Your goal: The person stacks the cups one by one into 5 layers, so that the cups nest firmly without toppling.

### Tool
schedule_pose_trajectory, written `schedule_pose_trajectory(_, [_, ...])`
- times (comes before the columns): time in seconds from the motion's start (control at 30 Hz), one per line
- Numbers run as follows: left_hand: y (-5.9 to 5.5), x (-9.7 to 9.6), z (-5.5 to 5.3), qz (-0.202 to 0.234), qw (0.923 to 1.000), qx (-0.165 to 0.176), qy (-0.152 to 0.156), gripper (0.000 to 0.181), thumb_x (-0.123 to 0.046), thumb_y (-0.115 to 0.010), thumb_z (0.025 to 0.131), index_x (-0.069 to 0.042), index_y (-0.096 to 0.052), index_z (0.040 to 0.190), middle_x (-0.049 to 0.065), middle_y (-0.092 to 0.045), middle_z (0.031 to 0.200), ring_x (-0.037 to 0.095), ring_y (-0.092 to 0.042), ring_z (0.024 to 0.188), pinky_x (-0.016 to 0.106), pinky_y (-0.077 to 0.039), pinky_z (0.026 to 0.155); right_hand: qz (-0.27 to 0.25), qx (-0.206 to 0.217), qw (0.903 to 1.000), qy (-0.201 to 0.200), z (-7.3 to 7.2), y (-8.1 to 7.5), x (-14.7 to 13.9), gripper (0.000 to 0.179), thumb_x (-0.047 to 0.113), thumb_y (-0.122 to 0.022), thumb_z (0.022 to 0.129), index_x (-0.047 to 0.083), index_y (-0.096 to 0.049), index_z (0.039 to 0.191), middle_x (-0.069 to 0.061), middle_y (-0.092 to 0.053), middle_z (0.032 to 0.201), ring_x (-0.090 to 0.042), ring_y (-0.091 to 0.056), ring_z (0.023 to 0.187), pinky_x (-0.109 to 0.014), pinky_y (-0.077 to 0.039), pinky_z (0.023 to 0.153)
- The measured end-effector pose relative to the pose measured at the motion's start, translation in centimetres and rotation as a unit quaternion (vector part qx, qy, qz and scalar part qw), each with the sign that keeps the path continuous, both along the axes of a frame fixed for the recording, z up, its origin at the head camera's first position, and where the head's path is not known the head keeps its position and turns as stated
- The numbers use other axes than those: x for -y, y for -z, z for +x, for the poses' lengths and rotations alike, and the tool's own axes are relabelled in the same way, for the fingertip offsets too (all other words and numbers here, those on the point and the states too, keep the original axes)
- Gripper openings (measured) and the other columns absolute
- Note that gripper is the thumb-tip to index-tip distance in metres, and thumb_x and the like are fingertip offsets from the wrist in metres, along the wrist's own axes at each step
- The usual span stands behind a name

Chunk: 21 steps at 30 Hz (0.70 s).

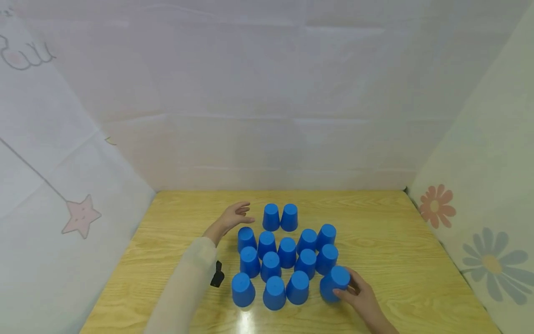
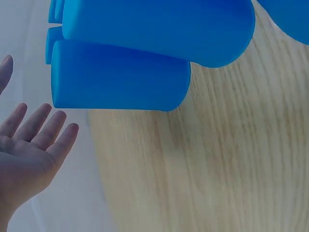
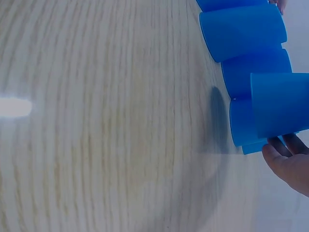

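Head view first: where is the cup (image 1: pixel 335 284)?

At the front right of the group, the one closest to the bench's (image 1: pixel 400 260) right edge and well short of its back edge.

What has hold of it?

The right grip (image 1: pixel 359 297), with thumb on the near side and fingers behind, closed only to the cup's width. The left grip (image 1: pixel 231 219) is empty, fingers loosely spread, beyond the left-hand cups toward the back edge.

How far along is it?

I count fourteen standing cups (image 1: pixel 287 254), all mouth down, two of them apart from the rest near the back edge. My judgement is that they are being arranged and most are placed; the held cup is the only one not yet set. Whether the others lie in their final spots, I cannot tell.

Does another view add anything?

The right wrist view does: the held cup's rim is clear of the bench, with a shadow (image 3: pixel 219 118) below, which is hard to read from above. The left wrist view shows the bare palm. Only the head view gives the whole layout, plus a small black item (image 1: pixel 217 277) by the left sleeve (image 1: pixel 183 283); what it is, I cannot say.
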<state>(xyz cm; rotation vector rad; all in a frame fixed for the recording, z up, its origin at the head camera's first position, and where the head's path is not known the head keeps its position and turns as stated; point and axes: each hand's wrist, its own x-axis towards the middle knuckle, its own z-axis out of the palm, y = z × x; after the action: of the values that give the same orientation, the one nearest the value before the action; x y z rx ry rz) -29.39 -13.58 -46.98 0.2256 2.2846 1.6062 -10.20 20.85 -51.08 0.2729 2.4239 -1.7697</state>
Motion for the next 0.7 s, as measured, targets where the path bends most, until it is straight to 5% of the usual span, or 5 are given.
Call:
schedule_pose_trajectory(0.1, [1.3, 0.9, 0.0, 0.010, 0.9999, -0.004, -0.013, 0.067, -0.018, -0.067, 0.075, -0.011, -0.033, 0.132, 0.016, -0.034, 0.132, 0.033, -0.029, 0.120, 0.045, -0.030, 0.093, 0.004, -0.003, 1.0000, 0.000, -0.2, -0.1, -0.3, 0.064, 0.027, -0.070, 0.071, 0.009, -0.041, 0.125, -0.015, -0.045, 0.122, -0.034, -0.040, 0.111, -0.046, -0.035, 0.089])
schedule_pose_trajectory(0.4, [1.8, 3.6, 1.9, 0.034, 0.9980, 0.002, -0.054, 0.070, -0.022, -0.067, 0.075, -0.014, -0.030, 0.134, 0.013, -0.037, 0.131, 0.029, -0.031, 0.120, 0.045, -0.029, 0.094, -0.001, -0.017, 0.9998, -0.010, -1.3, -1.0, -1.5, 0.064, 0.023, -0.071, 0.071, 0.007, -0.041, 0.125, -0.018, -0.043, 0.123, -0.036, -0.038, 0.113, -0.046, -0.036, 0.088])
schedule_pose_trajectory(0.7, [2.0, 5.3, 4.3, 0.088, 0.9943, -0.008, -0.059, 0.068, -0.019, -0.064, 0.078, -0.014, -0.027, 0.135, 0.013, -0.034, 0.133, 0.028, -0.030, 0.120, 0.044, -0.027, 0.095, 0.006, -0.030, 0.9991, -0.028, -1.8, -2.3, -3.2, 0.063, 0.022, -0.068, 0.074, 0.005, -0.038, 0.127, -0.021, -0.040, 0.125, -0.038, -0.034, 0.115, -0.050, -0.031, 0.090])
